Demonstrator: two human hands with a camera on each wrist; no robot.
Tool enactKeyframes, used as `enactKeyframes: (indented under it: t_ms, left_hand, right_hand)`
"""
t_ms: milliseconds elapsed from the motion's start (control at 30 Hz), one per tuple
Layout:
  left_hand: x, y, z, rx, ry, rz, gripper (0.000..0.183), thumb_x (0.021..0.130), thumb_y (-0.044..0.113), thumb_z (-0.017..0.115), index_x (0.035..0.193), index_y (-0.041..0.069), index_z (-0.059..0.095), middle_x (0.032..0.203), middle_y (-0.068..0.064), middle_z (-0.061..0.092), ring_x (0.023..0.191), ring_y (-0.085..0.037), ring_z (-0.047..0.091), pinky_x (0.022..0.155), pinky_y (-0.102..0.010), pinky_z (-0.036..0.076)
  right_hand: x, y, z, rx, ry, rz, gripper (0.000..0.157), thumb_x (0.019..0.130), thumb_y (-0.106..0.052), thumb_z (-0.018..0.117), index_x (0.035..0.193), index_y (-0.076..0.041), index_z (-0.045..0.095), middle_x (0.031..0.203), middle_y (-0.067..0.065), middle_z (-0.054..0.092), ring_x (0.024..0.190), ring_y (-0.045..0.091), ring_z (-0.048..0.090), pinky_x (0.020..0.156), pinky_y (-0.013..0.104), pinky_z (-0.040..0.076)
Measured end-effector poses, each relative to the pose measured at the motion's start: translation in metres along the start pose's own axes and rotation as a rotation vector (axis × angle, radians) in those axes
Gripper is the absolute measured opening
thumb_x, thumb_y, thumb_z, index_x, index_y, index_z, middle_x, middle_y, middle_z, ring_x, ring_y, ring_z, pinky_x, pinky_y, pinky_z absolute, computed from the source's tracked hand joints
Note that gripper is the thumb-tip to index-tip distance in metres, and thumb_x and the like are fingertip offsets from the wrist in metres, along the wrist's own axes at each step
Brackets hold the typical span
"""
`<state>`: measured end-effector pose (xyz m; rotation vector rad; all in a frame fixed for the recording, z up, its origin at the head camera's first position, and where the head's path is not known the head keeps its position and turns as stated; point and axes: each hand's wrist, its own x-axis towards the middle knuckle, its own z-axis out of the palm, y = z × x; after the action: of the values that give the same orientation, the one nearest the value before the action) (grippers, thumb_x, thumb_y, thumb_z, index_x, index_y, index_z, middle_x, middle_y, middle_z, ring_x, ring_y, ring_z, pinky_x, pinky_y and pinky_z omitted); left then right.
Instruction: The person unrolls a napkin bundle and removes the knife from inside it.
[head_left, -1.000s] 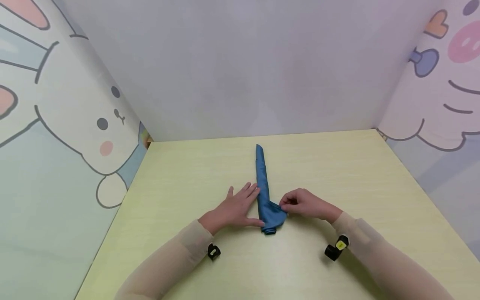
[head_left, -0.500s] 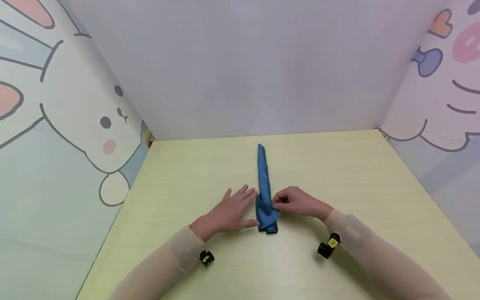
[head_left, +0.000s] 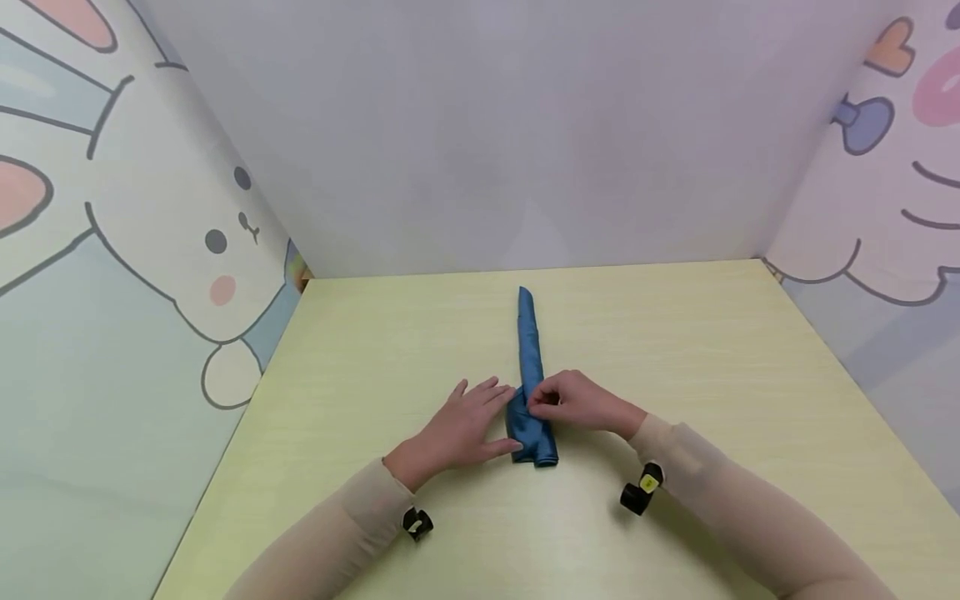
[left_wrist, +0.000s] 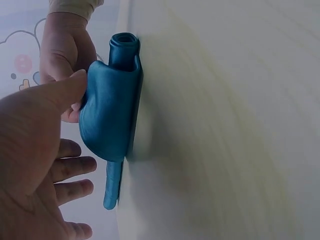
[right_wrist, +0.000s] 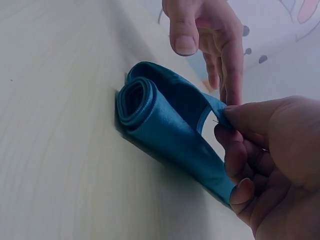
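Observation:
A long, narrow roll of shiny blue cloth (head_left: 529, 350) lies lengthwise on the table, its near end showing a tight spiral in the right wrist view. Around that near part wraps a loose flap (left_wrist: 109, 110) of the same fabric, bulging to the left of the roll. Between thumb and forefinger, my right hand (head_left: 585, 404) pinches the flap's edge, which lifts in a loop in the right wrist view. My left hand (head_left: 461, 427) lies on the left with its fingers spread, the forefinger and thumb tips right at the flap's left side.
The pale yellow wooden table (head_left: 375, 333) runs back to a plain light wall (head_left: 480, 150). Side panels with cartoon animals stand left (head_left: 150, 208) and right (head_left: 900, 192). A small black device sits at each wrist.
My right hand has moved left, carrying the pinched flap from the roll's right side over it to the left. The left hand has stayed spread beside the roll.

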<state>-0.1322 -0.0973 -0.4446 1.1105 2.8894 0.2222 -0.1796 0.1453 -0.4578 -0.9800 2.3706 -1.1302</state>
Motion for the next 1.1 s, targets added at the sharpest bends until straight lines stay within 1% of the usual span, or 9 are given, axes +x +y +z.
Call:
enactKeyframes:
  t_ms: [167,333,533,833,967,1100]
  left_hand:
    - [0.002,0.005,0.005,0.007,-0.004,-0.044,0.088,0.083,0.073,0.052,0.145,0.012,0.045,0.144,-0.003,0.047,0.138,-0.024,0.036,0.106,-0.060,0.028]
    - [0.005,0.011,0.013,0.034,0.012,-0.051,0.089,0.080,0.075,0.054,0.142,0.012,0.048,0.141,-0.005,0.050,0.135,-0.026,0.039,0.103,-0.063,0.030]
    - [0.005,0.012,0.020,0.068,-0.005,-0.068,0.088,0.081,0.075,0.053,0.143,0.012,0.048,0.143,-0.004,0.048,0.137,-0.027,0.036,0.104,-0.064,0.026]
    - [0.005,0.013,0.021,0.083,-0.026,-0.074,0.089,0.080,0.076,0.052,0.143,0.013,0.048,0.143,-0.005,0.048,0.138,-0.027,0.034,0.104,-0.064,0.026]
    - [0.005,0.014,0.021,0.091,-0.029,-0.078,0.088,0.080,0.076,0.052,0.142,0.013,0.048,0.143,-0.004,0.048,0.138,-0.027,0.034,0.104,-0.064,0.026]
    - [0.004,0.015,0.020,0.102,-0.032,-0.079,0.088,0.080,0.076,0.052,0.142,0.013,0.049,0.143,-0.004,0.048,0.138,-0.027,0.035,0.104,-0.064,0.027]
  right_hand:
    - [0.003,-0.001,0.004,-0.009,0.005,0.031,0.010,0.093,-0.024,0.066,0.092,-0.017,0.073,0.082,-0.010,0.066,0.070,0.008,0.057,0.066,0.024,0.050]
    - [0.005,-0.002,0.006,-0.030,0.021,0.052,0.008,0.091,-0.022,0.068,0.092,-0.017,0.073,0.081,-0.012,0.066,0.069,0.006,0.058,0.065,0.023,0.050]
    - [0.005,-0.003,0.005,-0.060,0.036,0.040,0.008,0.092,-0.022,0.067,0.093,-0.017,0.073,0.083,-0.012,0.067,0.071,0.005,0.058,0.066,0.024,0.050]
    - [-0.001,-0.004,-0.003,-0.094,0.119,0.066,0.012,0.091,-0.022,0.068,0.100,-0.014,0.073,0.084,-0.013,0.064,0.073,0.010,0.055,0.064,0.027,0.048]
    - [-0.001,-0.002,-0.003,-0.146,0.163,0.052,0.015,0.090,-0.021,0.069,0.102,-0.013,0.072,0.088,-0.009,0.063,0.080,0.013,0.056,0.070,0.030,0.049]
    - [0.000,0.000,-0.001,-0.254,0.217,0.031,0.022,0.089,-0.022,0.071,0.108,-0.011,0.069,0.103,-0.001,0.064,0.096,0.019,0.058,0.085,0.038,0.049]
